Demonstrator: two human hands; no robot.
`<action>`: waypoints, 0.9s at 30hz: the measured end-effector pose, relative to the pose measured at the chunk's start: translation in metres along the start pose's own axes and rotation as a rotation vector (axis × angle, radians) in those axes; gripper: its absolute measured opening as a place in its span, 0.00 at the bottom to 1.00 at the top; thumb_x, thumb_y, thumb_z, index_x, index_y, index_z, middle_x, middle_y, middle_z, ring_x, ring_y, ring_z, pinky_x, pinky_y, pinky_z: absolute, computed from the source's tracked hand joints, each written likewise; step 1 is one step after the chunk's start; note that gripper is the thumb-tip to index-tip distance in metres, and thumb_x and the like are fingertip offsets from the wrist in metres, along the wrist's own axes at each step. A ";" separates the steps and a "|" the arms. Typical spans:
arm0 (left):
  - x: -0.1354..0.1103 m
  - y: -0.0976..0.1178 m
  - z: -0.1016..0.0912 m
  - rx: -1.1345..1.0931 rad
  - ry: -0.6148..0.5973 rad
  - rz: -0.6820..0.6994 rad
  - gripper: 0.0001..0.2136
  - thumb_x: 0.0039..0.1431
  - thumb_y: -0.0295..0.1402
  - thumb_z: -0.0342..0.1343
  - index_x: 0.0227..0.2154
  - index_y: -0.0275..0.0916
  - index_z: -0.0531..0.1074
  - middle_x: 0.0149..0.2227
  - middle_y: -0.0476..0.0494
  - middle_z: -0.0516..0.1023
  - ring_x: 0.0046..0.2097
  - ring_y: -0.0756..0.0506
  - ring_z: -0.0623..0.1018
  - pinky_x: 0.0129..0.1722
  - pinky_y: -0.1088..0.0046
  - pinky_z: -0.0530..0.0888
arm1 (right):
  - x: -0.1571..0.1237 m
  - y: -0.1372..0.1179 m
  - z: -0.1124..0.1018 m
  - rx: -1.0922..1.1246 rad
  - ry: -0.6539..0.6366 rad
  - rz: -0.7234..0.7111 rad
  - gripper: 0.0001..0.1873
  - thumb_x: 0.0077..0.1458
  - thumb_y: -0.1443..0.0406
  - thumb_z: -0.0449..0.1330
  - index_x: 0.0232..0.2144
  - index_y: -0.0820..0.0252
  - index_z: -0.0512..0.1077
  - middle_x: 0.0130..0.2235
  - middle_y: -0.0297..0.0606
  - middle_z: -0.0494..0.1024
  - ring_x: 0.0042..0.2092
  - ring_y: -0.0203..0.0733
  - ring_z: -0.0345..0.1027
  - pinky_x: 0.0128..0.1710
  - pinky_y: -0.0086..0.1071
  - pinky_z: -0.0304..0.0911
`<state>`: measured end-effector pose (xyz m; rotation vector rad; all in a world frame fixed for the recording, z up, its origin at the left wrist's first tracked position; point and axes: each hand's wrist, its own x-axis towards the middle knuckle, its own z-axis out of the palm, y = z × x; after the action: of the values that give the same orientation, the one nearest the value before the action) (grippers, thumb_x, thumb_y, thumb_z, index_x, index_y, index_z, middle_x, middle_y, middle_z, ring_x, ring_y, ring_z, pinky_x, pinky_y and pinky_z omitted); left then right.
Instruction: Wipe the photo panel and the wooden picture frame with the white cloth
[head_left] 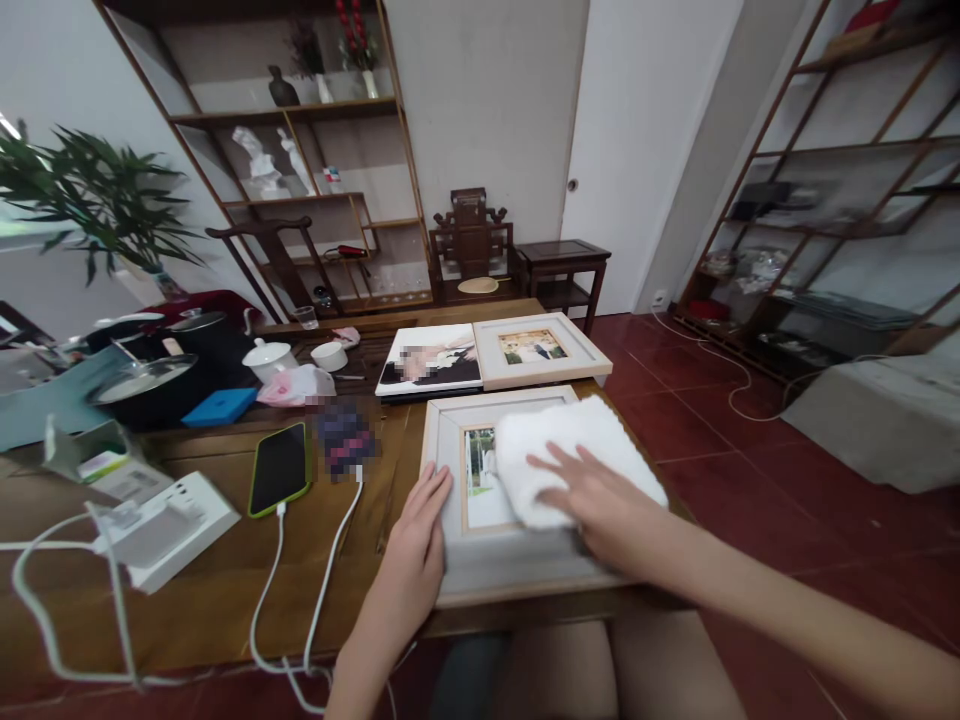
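A pale wooden picture frame (pixel 450 440) lies flat at the near right corner of the wooden table (pixel 210 590). A folded white cloth (pixel 577 440) rests on its glass. My right hand (pixel 592 495) lies flat on the cloth with fingers spread, pressing it onto the frame. At the frame's left edge, my left hand (pixel 416 545) has its fingers stretched along the border and holds nothing.
Behind the frame lie a second framed photo (pixel 541 347) and a photo print (pixel 431 360). A phone (pixel 280 468) on a white cable, a white power strip (pixel 165 530), pots, cups and a blue box crowd the table's left. Shelves and chairs stand behind.
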<state>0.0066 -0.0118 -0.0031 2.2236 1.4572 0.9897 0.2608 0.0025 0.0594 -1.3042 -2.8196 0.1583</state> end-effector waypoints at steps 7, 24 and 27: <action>0.000 -0.002 0.000 0.003 0.011 0.005 0.22 0.60 0.24 0.41 0.56 0.38 0.62 0.60 0.39 0.63 0.64 0.44 0.57 0.61 0.58 0.58 | 0.068 0.049 0.003 -0.250 0.142 0.160 0.34 0.43 0.82 0.48 0.53 0.61 0.67 0.63 0.47 0.54 0.63 0.64 0.38 0.56 0.62 0.41; 0.000 0.001 0.001 0.031 -0.011 0.012 0.23 0.59 0.22 0.40 0.58 0.38 0.60 0.61 0.38 0.61 0.64 0.43 0.55 0.61 0.55 0.59 | -0.012 -0.048 0.008 0.056 -0.095 -0.121 0.23 0.44 0.71 0.56 0.46 0.60 0.72 0.63 0.46 0.55 0.63 0.66 0.39 0.56 0.64 0.43; 0.000 0.001 0.001 0.014 -0.017 0.012 0.24 0.59 0.22 0.41 0.58 0.39 0.60 0.61 0.39 0.61 0.64 0.43 0.55 0.61 0.56 0.59 | 0.012 -0.028 0.012 0.005 0.002 -0.036 0.26 0.44 0.76 0.53 0.47 0.59 0.72 0.64 0.44 0.53 0.64 0.61 0.36 0.59 0.59 0.39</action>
<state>0.0076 -0.0120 -0.0036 2.2474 1.4492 0.9653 0.2306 -0.0074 0.0498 -1.2515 -2.8367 0.1629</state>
